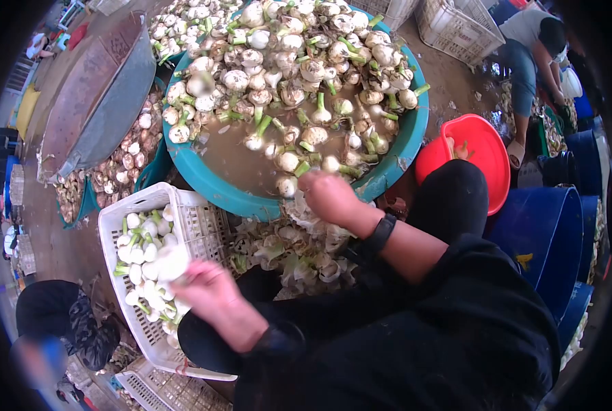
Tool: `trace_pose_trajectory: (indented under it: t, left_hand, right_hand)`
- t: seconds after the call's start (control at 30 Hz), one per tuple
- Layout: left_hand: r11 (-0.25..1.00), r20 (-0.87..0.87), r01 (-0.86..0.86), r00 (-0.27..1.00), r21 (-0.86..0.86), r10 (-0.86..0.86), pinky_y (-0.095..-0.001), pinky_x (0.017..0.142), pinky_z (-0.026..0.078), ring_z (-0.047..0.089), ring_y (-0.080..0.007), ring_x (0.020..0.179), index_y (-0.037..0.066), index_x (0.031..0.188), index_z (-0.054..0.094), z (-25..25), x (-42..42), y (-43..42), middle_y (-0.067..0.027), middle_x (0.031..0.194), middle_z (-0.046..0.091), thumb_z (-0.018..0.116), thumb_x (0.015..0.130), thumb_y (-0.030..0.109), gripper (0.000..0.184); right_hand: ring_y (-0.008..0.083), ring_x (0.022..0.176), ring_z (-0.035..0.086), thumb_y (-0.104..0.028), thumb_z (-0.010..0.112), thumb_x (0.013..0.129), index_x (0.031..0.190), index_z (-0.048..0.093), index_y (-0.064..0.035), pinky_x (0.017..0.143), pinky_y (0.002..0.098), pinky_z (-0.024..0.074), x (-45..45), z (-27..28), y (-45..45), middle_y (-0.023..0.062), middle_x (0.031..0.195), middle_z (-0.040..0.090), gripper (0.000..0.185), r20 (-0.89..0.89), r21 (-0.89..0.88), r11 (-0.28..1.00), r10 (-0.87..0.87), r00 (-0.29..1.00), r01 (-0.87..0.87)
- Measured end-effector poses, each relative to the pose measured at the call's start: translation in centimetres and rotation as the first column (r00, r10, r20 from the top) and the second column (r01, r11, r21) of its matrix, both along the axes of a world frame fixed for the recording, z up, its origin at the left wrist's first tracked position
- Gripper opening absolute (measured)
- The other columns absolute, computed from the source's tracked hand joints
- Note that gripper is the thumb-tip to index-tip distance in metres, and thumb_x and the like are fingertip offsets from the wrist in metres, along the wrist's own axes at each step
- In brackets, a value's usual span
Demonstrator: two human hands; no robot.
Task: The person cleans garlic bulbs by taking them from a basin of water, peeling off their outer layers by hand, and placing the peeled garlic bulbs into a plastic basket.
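My left hand reaches over a white plastic crate, its fingers closed on a peeled white garlic bulb, slightly blurred. Several clean garlic bulbs with short green stems lie in that crate. At the near rim of a big teal tub, my right hand is curled closed; what its fingers hold, if anything, is hidden. Close beside its fingertips is a garlic bulb. Muddy garlic bulbs are heaped in the tub's brown water. Below my right hand hangs a pile of loose garlic skins.
A red basin stands right of my knee, with blue barrels behind it. A metal wheelbarrow tray tilts over dirty bulbs at left. Another person bends at upper right; another sits at lower left.
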State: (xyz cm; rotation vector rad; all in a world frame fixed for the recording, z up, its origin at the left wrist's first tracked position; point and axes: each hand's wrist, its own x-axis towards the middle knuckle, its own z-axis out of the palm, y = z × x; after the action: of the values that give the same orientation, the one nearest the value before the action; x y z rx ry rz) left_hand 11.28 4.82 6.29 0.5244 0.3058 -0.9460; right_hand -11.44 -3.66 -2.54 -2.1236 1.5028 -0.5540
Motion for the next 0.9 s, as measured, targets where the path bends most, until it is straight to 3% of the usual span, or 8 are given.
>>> trace_pose_trajectory:
  t: [0.13,0.23,0.33,0.47,0.53,0.6,0.67,0.9]
  left_hand:
    - [0.992,0.271,-0.128,0.954,-0.017,0.128,-0.0145,0.046,0.045,0.051,-0.0081,0.056,-0.003,0.100,0.046,0.9,1.7,1.1,-0.0070,0.077,0.053,0.055,0.083,0.012,0.025]
    - [0.864,0.653,0.151,0.595,0.481,-0.468,-0.0213,0.050,0.043,0.051,-0.0107,0.055,0.001,0.094,0.055,-1.1,-3.7,-1.0,-0.0070,0.086,0.058,0.048,0.071,-0.005,0.024]
    - [0.614,0.447,-0.233,-0.504,0.754,-0.739,-0.0344,0.084,0.043,0.052,-0.0323,0.099,0.004,0.108,0.056,-3.9,-5.7,-1.5,-0.0220,0.114,0.049,0.053,0.073,0.004,0.034]
    - [0.626,0.612,-0.079,-0.147,0.776,-0.777,-0.0320,0.078,0.046,0.052,-0.0276,0.100,0.000,0.123,0.041,-6.9,-5.4,-3.2,-0.0206,0.125,0.039,0.055,0.085,0.032,0.052]
    - [0.522,0.414,0.319,0.349,0.791,-0.841,-0.0299,0.065,0.048,0.056,-0.0225,0.088,-0.001,0.128,0.035,-4.8,-6.7,-4.9,-0.0146,0.130,0.034,0.044,0.088,0.049,0.065]
    - [0.610,0.339,0.491,0.533,0.621,-0.775,-0.0237,0.049,0.042,0.055,-0.0150,0.068,0.001,0.119,0.044,-5.7,-7.4,-5.5,-0.0095,0.102,0.053,0.042,0.088,0.050,0.058]
    - [0.691,0.407,0.482,0.570,0.539,-0.714,-0.0190,0.038,0.033,0.046,-0.0080,0.047,0.003,0.104,0.054,-5.3,-8.2,-5.8,-0.0025,0.070,0.057,0.052,0.086,0.039,0.040]
    - [0.556,0.365,0.503,0.431,0.662,-0.825,-0.0201,0.037,0.032,0.048,-0.0079,0.048,0.002,0.100,0.057,-5.8,-7.9,-4.8,-0.0038,0.075,0.058,0.057,0.082,0.035,0.037]
  right_hand:
    - [0.0323,0.084,0.058,-0.018,0.055,0.072,0.086,0.059,-0.0028,0.078,0.0392,0.0465,0.0,-2.5,-5.5,0.0172,0.088,0.060,0.021,-0.206,-0.016,1.000,-0.024,0.978,0.021]
    - [0.0297,0.093,0.058,-0.033,0.056,0.078,0.094,0.061,-0.0023,0.083,0.0361,0.0447,1.4,-4.0,-8.1,0.0178,0.095,0.061,0.036,-0.405,0.381,0.923,0.220,0.887,-0.055]
    - [0.0281,0.100,0.056,-0.048,0.052,0.081,0.100,0.061,-0.0018,0.084,0.0343,0.0434,2.3,-7.1,-10.2,0.0166,0.101,0.061,0.051,-0.246,0.589,0.808,0.182,0.952,-0.002]
    - [0.0327,0.089,0.059,-0.048,0.042,0.087,0.096,0.062,-0.0047,0.077,0.0376,0.0446,1.0,-5.8,-8.7,0.0178,0.093,0.062,0.048,0.040,0.549,0.834,-0.089,0.995,0.053]
    - [0.0354,0.082,0.058,-0.041,0.042,0.089,0.091,0.062,-0.0047,0.072,0.0405,0.0452,0.5,-0.1,-5.7,0.0182,0.084,0.062,0.042,0.176,0.456,0.889,-0.035,0.984,-0.050]
    - [0.0364,0.077,0.058,-0.034,0.046,0.087,0.088,0.060,-0.0054,0.066,0.0432,0.0457,0.4,2.0,-2.6,0.0159,0.076,0.061,0.032,0.211,0.287,0.941,0.118,0.970,-0.177]
    - [0.0319,0.066,0.060,-0.027,0.051,0.082,0.081,0.061,-0.0074,0.059,0.0409,0.0485,0.4,3.8,-0.5,0.0143,0.070,0.060,0.022,0.015,0.072,0.929,0.363,0.931,-0.364]
    - [0.0229,0.055,0.062,-0.019,0.051,0.081,0.073,0.060,-0.0017,0.050,0.0354,0.0508,1.3,4.2,1.8,0.0099,0.064,0.061,0.021,-0.354,-0.038,0.886,0.421,0.835,-0.463]
